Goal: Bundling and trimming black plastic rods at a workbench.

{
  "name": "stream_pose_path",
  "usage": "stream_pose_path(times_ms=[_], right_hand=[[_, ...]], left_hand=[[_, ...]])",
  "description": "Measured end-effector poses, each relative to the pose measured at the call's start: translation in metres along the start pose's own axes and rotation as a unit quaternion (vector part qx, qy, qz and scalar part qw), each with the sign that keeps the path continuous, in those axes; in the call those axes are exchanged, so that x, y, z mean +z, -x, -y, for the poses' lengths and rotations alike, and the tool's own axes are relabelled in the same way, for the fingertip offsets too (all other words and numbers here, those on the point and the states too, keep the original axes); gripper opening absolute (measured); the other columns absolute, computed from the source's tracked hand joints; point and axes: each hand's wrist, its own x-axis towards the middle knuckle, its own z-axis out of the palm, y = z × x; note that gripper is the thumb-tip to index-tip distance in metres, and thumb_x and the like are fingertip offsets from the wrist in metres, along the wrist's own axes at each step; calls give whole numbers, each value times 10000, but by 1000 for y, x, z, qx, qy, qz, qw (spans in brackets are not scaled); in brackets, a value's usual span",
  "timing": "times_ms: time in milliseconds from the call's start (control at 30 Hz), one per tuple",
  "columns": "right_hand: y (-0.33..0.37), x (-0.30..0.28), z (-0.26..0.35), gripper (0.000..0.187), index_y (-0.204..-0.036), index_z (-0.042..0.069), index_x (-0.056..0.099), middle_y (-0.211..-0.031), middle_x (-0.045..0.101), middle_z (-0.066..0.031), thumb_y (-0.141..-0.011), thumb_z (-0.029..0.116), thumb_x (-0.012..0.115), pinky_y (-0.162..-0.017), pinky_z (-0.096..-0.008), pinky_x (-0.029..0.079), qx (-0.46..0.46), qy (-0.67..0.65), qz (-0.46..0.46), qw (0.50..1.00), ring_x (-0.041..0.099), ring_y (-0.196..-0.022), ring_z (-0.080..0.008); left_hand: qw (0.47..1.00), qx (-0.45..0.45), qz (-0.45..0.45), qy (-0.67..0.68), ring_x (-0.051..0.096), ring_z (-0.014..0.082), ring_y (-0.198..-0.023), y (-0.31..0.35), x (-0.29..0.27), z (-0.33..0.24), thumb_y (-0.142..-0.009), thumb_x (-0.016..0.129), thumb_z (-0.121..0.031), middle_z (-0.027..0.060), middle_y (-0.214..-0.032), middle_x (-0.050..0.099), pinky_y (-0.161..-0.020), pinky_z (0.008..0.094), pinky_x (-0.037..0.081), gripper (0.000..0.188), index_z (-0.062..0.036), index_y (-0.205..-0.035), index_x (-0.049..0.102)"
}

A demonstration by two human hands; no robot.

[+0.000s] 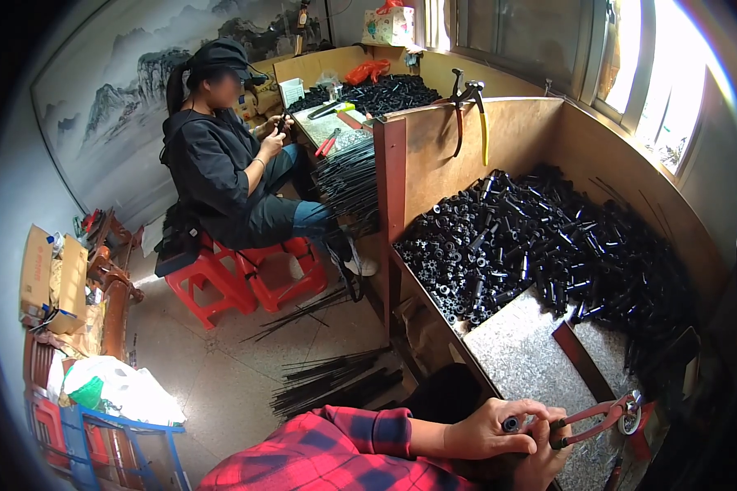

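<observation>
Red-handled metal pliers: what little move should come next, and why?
Perhaps turn the red-handled metal pliers toward the small black cylinder: the left hand holds the cylinder, but the pliers in the right hand point away from it.

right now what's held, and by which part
Left hand: a black piece, near its visible end. Right hand: red-handled pliers, by the handle ends.

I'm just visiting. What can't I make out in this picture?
All in the head view:
Black tubular part: mostly hidden by the left hand; one end shows.
Handles of the red-handled pliers: partly covered by the right hand.
Dark piece held by the co-worker: too small to identify.
Plaid shirt: cut off by the lower edge.
</observation>
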Motion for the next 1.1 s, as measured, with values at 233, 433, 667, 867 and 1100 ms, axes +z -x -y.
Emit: stream_pose_path(times_ms=[233,433,667,867,1100], right_hand=[[-2,2,0,137,-836,27,536,-780,510,-40,-873,124,626,-600,-251,438,39,-61,-6,997,525,-642,-115],[0,-8,0,165,-947,-23,588,-909,578,-116,-871,123,591,-750,-331,468,-142,161,67,974,564,-830,-213],[4,13,5,72,-798,25,523,-845,461,-40,-813,67,579,-709,-258,394,-50,2,16,999,457,-784,-116],[5,15,4,122,-787,48,576,-778,516,-61,-776,134,662,-693,-295,402,-88,64,16,994,486,-742,-150],[7,12,0,75,-794,25,540,-836,472,-41,-806,72,597,-719,-281,394,-82,93,31,992,461,-788,-127]], left_hand=[[1000,26,-3,-5,406,58,-621,-4,0,-6,-828,712,-250,36,-866,599,-576,217,373,477,-36,-1201,506],[997,-72,-19,-11,527,95,-772,-4,-5,-14,-797,717,-410,48,-910,583,-710,269,443,584,-19,-1166,490],[997,-68,-25,6,422,41,-581,-4,-3,-7,-785,713,-469,-15,-615,468,-558,218,331,722,-15,-1252,399],[998,-47,-31,3,539,77,-679,-4,-3,-2,-752,693,-561,44,-719,561,-642,239,429,826,1,-1267,374],[999,-35,-34,-5,552,87,-687,-4,-3,-2,-762,700,-536,60,-741,580,-651,243,436,805,2,-1264,373]])
